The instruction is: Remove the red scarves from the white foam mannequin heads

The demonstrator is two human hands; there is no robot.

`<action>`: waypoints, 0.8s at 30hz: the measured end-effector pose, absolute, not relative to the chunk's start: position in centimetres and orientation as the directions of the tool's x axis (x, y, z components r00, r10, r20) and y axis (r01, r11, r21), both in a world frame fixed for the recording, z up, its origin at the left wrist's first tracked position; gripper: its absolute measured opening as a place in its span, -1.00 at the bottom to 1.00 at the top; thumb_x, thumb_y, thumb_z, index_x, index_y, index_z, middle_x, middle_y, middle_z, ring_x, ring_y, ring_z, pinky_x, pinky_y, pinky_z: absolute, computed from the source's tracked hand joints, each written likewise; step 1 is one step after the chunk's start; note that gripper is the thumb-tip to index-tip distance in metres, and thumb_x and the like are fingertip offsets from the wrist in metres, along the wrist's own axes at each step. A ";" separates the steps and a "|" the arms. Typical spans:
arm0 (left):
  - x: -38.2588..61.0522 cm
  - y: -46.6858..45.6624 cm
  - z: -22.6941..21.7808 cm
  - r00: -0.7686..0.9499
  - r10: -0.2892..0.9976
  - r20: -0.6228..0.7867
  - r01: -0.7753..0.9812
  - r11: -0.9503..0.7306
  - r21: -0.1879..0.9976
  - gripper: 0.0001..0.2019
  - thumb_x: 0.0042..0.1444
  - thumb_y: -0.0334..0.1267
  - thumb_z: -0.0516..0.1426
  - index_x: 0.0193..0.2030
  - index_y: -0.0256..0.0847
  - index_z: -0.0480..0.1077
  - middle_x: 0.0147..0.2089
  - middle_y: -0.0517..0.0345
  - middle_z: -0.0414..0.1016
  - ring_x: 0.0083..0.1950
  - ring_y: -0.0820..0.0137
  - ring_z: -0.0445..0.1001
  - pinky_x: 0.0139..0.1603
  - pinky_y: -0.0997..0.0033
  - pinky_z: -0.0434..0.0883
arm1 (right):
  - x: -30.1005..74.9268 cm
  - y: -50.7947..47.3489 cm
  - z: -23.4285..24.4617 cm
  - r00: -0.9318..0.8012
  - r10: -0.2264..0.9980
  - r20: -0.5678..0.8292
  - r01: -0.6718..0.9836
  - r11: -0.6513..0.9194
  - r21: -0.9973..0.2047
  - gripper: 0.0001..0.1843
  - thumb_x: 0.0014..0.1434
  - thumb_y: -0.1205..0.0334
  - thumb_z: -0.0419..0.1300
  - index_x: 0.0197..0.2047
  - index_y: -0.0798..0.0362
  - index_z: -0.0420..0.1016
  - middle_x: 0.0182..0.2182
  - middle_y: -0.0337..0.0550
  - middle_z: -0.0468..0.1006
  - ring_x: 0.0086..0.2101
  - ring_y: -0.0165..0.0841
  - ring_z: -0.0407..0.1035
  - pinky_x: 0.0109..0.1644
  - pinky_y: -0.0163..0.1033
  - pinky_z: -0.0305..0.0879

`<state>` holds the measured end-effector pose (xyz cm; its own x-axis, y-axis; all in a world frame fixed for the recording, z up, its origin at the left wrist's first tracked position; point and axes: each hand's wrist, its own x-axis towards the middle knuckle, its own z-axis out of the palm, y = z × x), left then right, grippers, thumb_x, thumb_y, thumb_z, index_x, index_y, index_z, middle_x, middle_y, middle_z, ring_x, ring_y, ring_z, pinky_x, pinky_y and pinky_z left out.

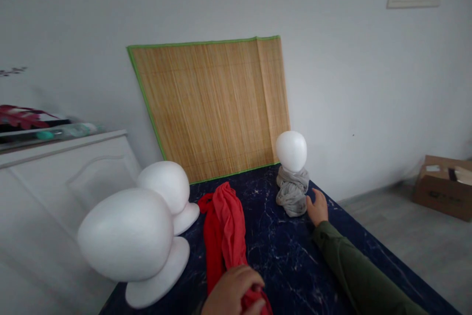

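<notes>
Closest to the camera, the left hand point(232, 291) is closed in a grip on the near end of the red scarf point(224, 230), fingers bunched over the cloth at the lower edge of the head view. From there the red scarf lies on the dark marbled desk point(280, 251), its long axis running away from the person toward the bamboo mat point(210, 108) leaning on the wall, with the far end pointing slightly left.

Farther off, the right hand point(317, 207) in a green sleeve rests with fingers spread, gripping nothing, and touches the grey scarf point(293, 192) wound about the neck of the small foam head point(291, 150). That head looks light and narrow at the base, so I judge a nudge or a tug on the grey scarf could tip it over.

Two large foam heads point(147, 226) stand just left of the red scarf; dragging the cloth sideways could catch the nearer one, which sits close to the desk's front edge. A cardboard box point(444, 185) sits on the floor, well apart.
</notes>
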<state>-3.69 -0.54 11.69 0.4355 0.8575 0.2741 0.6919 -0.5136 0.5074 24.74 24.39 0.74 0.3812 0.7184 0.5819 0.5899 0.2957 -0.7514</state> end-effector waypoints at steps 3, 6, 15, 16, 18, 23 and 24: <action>1.9 3.4 11.3 0.607 0.781 0.148 0.572 -0.558 0.601 -0.82 -0.01 -0.28 0.12 -0.21 -0.07 0.42 -0.27 0.14 0.49 -0.24 0.33 0.43 -0.18 0.40 0.31 | 26.0 26.7 0.9 0.404 0.735 0.544 0.599 0.237 -0.765 -0.36 0.04 0.08 -0.07 0.07 0.44 0.17 0.08 0.32 0.16 0.14 -0.05 -0.02 0.24 -0.03 -0.12; 5.1 8.0 7.9 0.468 0.871 0.151 0.493 -0.399 0.773 -0.83 -0.02 -0.30 0.09 -0.25 -0.15 0.42 -0.31 0.12 0.46 -0.33 0.37 0.39 -0.25 0.38 0.30 | 26.2 28.3 0.7 0.366 0.789 0.494 0.604 0.203 -0.771 -0.34 0.06 0.12 -0.03 0.13 0.44 0.09 0.13 0.30 0.11 0.18 -0.07 -0.08 0.24 -0.05 -0.12; 5.0 14.6 1.5 0.167 0.984 -0.063 0.202 0.028 0.979 -0.71 -0.01 -0.13 0.01 -0.22 -0.29 0.25 -0.36 0.12 0.33 -0.49 0.50 0.35 -0.64 0.58 0.20 | 25.7 29.4 1.0 0.008 0.911 0.412 0.611 0.322 -0.723 -0.51 0.09 0.15 0.05 0.05 0.24 0.31 -0.11 0.12 0.45 -0.10 -0.11 0.33 0.00 -0.12 0.20; 5.0 15.0 1.6 0.152 0.985 -0.087 0.187 0.058 0.981 -0.70 -0.01 -0.09 0.01 -0.22 -0.28 0.24 -0.34 0.12 0.33 -0.48 0.49 0.37 -0.65 0.58 0.22 | 25.3 29.1 1.3 -0.050 0.905 0.422 0.597 0.365 -0.714 -0.58 0.09 0.17 0.05 -0.02 0.20 0.38 -0.14 0.05 0.47 -0.12 -0.16 0.35 -0.02 -0.17 0.21; 5.4 16.1 2.0 0.111 0.985 -0.132 0.163 0.113 0.980 -0.65 0.03 -0.01 -0.04 -0.18 -0.27 0.21 -0.29 0.08 0.33 -0.48 0.47 0.40 -0.69 0.58 0.25 | 24.1 28.3 2.0 -0.166 0.884 0.437 0.562 0.449 -0.695 -0.69 0.11 0.19 0.04 -0.13 0.13 0.44 -0.23 -0.06 0.51 -0.21 -0.24 0.38 -0.11 -0.25 0.23; 7.3 20.1 2.9 -0.097 0.988 -0.120 0.162 0.135 0.978 -0.52 0.09 0.10 -0.10 0.03 -0.20 0.08 -0.12 -0.03 0.33 -0.51 0.45 0.45 -0.73 0.56 0.27 | 20.1 25.8 3.0 -0.362 0.810 0.462 0.484 0.586 -0.649 -0.83 0.04 0.24 0.11 -0.34 0.14 0.46 -0.37 -0.09 0.49 -0.29 -0.24 0.35 -0.15 -0.25 0.19; 7.6 20.9 3.0 -0.141 0.985 -0.101 0.176 0.126 0.976 -0.50 0.08 0.11 -0.07 0.05 -0.19 0.07 -0.13 -0.03 0.34 -0.50 0.43 0.45 -0.74 0.55 0.27 | 19.4 25.4 3.0 -0.381 0.801 0.462 0.467 0.598 -0.652 -0.84 0.05 0.25 0.09 -0.38 0.14 0.45 -0.40 -0.10 0.49 -0.31 -0.26 0.35 -0.17 -0.26 0.19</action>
